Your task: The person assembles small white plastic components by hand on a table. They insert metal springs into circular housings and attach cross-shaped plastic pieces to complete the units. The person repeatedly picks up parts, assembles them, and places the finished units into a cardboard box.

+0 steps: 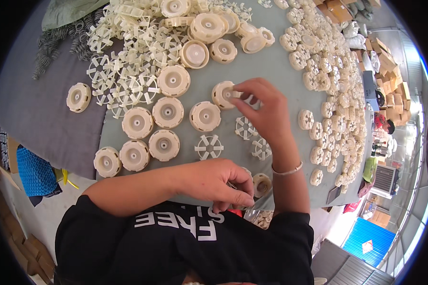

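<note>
My right hand (264,102) is closed in a pinch, with a small white plastic part (237,94) between thumb and fingers. It is over the right side of a round cream plastic housing (221,96). My left hand (223,183) is held low in front of my body, fingers curled round something dark and thin, mostly hidden. Between the hands lie white spoked rings (209,147). Left of them stand several cream housings with a hollow centre, such as one housing (164,144). Below my left fingers a cream ring-shaped part (261,185) shows.
A heap of white spoked rings (142,52) covers the far left of the table. Many cream assembled wheels (337,123) crowd the right side. Dark coil springs (76,38) lie at the far left on grey cloth (47,99). Cardboard boxes (390,85) are stacked beyond the right side.
</note>
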`<state>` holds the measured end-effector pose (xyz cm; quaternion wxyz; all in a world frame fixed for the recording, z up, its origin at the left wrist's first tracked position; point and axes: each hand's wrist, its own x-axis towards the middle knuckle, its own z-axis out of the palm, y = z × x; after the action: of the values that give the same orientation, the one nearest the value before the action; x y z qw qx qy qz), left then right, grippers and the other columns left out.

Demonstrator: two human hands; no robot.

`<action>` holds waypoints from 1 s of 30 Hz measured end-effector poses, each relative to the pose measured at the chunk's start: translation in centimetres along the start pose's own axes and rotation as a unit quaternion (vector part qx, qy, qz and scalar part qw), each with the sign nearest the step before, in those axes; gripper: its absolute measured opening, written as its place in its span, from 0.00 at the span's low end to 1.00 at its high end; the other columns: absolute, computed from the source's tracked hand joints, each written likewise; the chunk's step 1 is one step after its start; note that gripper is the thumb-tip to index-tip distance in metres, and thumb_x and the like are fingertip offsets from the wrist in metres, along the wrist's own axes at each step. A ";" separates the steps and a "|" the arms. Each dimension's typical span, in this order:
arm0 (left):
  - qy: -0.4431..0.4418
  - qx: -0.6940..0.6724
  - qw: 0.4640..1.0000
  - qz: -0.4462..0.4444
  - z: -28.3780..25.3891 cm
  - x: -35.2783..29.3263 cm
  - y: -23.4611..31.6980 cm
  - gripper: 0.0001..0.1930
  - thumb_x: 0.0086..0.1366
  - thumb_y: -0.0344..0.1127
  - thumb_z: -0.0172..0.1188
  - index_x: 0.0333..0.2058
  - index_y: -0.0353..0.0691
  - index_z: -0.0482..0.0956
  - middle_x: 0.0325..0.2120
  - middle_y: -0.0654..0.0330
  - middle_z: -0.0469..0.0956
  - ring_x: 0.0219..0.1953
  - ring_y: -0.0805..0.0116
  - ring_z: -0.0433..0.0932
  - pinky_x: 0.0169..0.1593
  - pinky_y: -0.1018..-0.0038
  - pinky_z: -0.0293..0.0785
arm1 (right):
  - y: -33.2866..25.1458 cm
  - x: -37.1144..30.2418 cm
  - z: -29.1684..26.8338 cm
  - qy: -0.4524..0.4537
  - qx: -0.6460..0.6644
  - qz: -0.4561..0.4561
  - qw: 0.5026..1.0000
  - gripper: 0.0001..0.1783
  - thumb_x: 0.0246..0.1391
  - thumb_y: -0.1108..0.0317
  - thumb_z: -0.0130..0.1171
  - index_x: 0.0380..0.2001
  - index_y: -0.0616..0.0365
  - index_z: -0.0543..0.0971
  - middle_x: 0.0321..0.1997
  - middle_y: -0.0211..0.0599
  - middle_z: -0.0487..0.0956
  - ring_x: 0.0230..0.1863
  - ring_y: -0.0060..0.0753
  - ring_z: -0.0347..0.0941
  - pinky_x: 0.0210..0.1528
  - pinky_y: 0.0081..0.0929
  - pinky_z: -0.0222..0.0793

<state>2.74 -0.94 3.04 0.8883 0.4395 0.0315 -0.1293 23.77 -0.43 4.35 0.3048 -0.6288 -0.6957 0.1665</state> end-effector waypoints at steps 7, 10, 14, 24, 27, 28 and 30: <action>0.031 -0.037 0.999 0.002 -0.1 -0.2 -0.1 0.13 0.72 0.40 0.68 0.46 0.37 0.83 0.32 0.65 0.82 0.25 0.79 0.79 0.30 0.78 0.79 | 3.1 5.8 -1.1 -0.002 -0.036 -0.005 0.999 0.13 0.54 0.70 0.74 0.42 0.58 0.86 0.41 0.35 0.84 0.35 0.30 0.80 0.38 0.28 0.76; 0.018 -0.028 0.999 -0.007 0.0 0.2 -0.1 0.13 0.72 0.41 0.68 0.46 0.37 0.82 0.34 0.65 0.81 0.26 0.79 0.79 0.31 0.79 0.79 | 6.9 9.0 -2.2 0.091 -0.179 -0.050 0.978 0.17 0.52 0.70 0.74 0.47 0.57 0.85 0.46 0.38 0.83 0.38 0.36 0.81 0.42 0.33 0.78; 0.050 -0.048 0.998 -0.014 -0.1 -0.2 -0.1 0.14 0.72 0.42 0.68 0.46 0.38 0.82 0.34 0.66 0.81 0.27 0.80 0.80 0.31 0.79 0.79 | 7.8 7.6 -3.0 0.056 -0.246 -0.051 0.966 0.18 0.51 0.71 0.73 0.48 0.52 0.84 0.51 0.36 0.83 0.46 0.48 0.80 0.47 0.42 0.78; 0.035 -0.054 0.997 -0.031 0.2 -0.4 0.5 0.14 0.73 0.43 0.68 0.47 0.39 0.82 0.33 0.65 0.82 0.28 0.80 0.80 0.31 0.79 0.79 | 14.4 9.2 -4.2 0.108 -0.173 0.005 0.979 0.23 0.55 0.67 0.71 0.55 0.54 0.83 0.57 0.42 0.84 0.55 0.45 0.81 0.57 0.39 0.78; 0.043 -0.065 0.996 -0.048 -0.3 -0.2 0.5 0.15 0.73 0.43 0.68 0.50 0.39 0.81 0.35 0.66 0.82 0.28 0.80 0.80 0.32 0.79 0.79 | 16.4 11.4 -4.7 0.050 -0.172 0.049 0.983 0.31 0.56 0.63 0.73 0.63 0.53 0.78 0.61 0.43 0.82 0.62 0.48 0.78 0.63 0.41 0.74; 0.048 -0.076 0.995 -0.054 -0.5 -0.2 0.4 0.16 0.73 0.43 0.68 0.50 0.39 0.81 0.35 0.66 0.82 0.29 0.80 0.80 0.33 0.79 0.79 | 16.9 12.0 -4.8 0.003 -0.158 0.077 0.984 0.34 0.56 0.61 0.73 0.66 0.52 0.76 0.62 0.42 0.82 0.64 0.48 0.77 0.65 0.42 0.73; 0.058 -0.094 0.992 -0.052 -0.7 -0.2 0.1 0.17 0.73 0.44 0.68 0.52 0.39 0.80 0.38 0.66 0.81 0.29 0.81 0.79 0.34 0.79 0.80 | 14.6 10.7 -6.1 -0.069 -0.186 0.036 0.980 0.34 0.55 0.60 0.74 0.65 0.52 0.77 0.62 0.42 0.82 0.63 0.48 0.78 0.65 0.42 0.73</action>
<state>2.62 -0.34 2.71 0.9145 0.3582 0.1181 -0.1465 38.71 11.32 2.32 0.1278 -0.6857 -0.7111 0.0883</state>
